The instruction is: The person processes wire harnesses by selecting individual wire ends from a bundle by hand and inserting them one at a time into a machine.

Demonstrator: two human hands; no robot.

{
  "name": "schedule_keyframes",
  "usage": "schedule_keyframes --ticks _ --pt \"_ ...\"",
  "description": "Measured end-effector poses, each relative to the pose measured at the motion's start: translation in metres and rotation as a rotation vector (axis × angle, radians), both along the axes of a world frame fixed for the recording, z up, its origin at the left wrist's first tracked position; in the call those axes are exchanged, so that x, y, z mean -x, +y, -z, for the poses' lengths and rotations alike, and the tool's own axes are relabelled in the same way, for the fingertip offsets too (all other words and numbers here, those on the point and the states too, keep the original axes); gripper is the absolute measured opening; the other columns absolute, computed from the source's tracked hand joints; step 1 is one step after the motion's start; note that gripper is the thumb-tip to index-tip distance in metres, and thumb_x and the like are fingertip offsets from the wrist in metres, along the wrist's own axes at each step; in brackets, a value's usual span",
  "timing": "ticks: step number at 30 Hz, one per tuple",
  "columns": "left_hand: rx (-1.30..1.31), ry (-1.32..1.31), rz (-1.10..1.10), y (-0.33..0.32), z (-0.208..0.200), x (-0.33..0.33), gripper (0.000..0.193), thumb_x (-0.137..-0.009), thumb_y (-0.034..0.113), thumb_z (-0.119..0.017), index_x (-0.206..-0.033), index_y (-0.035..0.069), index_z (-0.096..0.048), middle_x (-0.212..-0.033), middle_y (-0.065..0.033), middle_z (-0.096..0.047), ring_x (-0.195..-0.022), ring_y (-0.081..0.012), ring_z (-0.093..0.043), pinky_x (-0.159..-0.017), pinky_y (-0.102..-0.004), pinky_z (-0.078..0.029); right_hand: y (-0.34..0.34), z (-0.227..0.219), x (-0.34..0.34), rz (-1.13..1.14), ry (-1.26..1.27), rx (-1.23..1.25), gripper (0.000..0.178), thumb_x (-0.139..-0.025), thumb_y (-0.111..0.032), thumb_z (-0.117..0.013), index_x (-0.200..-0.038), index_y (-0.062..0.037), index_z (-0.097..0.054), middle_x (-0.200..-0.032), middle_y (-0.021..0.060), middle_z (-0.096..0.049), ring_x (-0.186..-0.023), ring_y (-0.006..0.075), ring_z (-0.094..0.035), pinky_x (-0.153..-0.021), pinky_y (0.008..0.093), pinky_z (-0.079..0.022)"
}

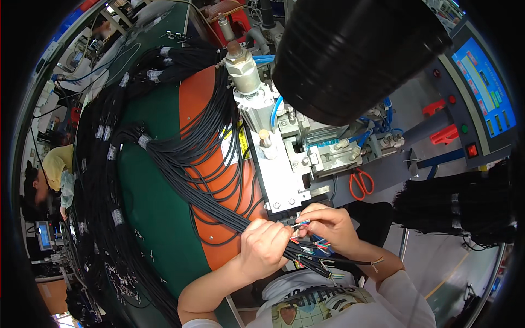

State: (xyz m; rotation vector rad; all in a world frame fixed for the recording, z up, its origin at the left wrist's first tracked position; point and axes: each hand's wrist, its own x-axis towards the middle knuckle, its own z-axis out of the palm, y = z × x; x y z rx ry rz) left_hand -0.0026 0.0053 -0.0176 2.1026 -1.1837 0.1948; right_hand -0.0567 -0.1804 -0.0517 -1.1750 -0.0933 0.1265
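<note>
Near the lower middle, my left hand (pixel 264 244) is closed around a black cable close to its stripped end. My right hand (pixel 331 225) pinches the thin coloured wires (pixel 300 224) that come out of that end. A thick bundle of black cables (pixel 202 199) runs from the upper left to my left hand. Below my hands, several other cable ends (pixel 311 259) with bared red, white, green and blue wires lie over my lap. Just beyond my fingers stands a metal machine (pixel 281 177) with a white plate and blue air tubes.
Beside the machine lie an orange board (pixel 197 104) and a green table surface (pixel 156 218) with more tied cable bundles (pixel 112 147). A large black cylinder (pixel 355 54) hangs overhead. Red-handled scissors (pixel 361 184), a control screen (pixel 481 82) and a hanging black bundle (pixel 454 205) are at right. Another person (pixel 57 167) works far left.
</note>
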Motion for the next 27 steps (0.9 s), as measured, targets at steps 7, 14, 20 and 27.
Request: schedule_keyframes --ticks 7,14,20,27 --pt "-0.029 0.077 0.103 0.006 0.002 -0.005 0.021 -0.064 0.012 -0.069 -0.079 0.004 -0.057 -0.064 -0.0058 -0.052 -0.058 -0.0223 -0.056 -0.055 -0.0335 -0.039 -0.009 -0.003 -0.008 -0.107 0.085 0.047 0.015 -0.086 0.003 -0.06 -0.1 0.0052 -0.067 -0.095 0.0092 -0.063 -0.073 0.0107 -0.063 -0.061 0.0213 -0.05" --pt "-0.122 0.077 0.087 0.005 -0.003 -0.003 0.025 -0.063 0.01 -0.068 -0.085 0.003 -0.06 -0.067 -0.0068 -0.055 -0.058 -0.0223 -0.057 -0.054 -0.033 -0.039 -0.003 -0.021 -0.01 0.241 -0.559 1.056 0.009 -0.072 -0.003 -0.068 -0.077 -0.0036 -0.061 -0.078 0.005 -0.058 -0.053 0.0152 -0.058 -0.046 0.0279 -0.044" --pt "-0.28 -0.074 0.08 0.01 -0.006 0.0 0.051 -0.069 0.02 -0.064 -0.116 -0.001 -0.061 -0.095 -0.0098 -0.059 -0.074 -0.0206 -0.058 -0.058 -0.0319 -0.045 -0.003 -0.022 -0.012 0.162 -0.513 1.238 0.011 -0.078 -0.011 -0.064 -0.075 -0.0043 -0.056 -0.072 0.007 -0.05 -0.051 0.0233 -0.056 -0.046 0.0347 -0.044" --pt "-0.38 -0.15 0.154 0.003 -0.011 0.0 0.049 -0.071 0.014 -0.059 -0.116 -0.004 -0.059 -0.088 -0.0078 -0.054 -0.07 -0.0196 -0.052 -0.057 -0.0304 -0.046 -0.002 -0.016 -0.009 0.194 -0.497 1.211 0.011 -0.079 -0.011 -0.063 -0.078 -0.0023 -0.057 -0.074 0.0076 -0.051 -0.054 0.0239 -0.057 -0.049 0.0346 -0.046"
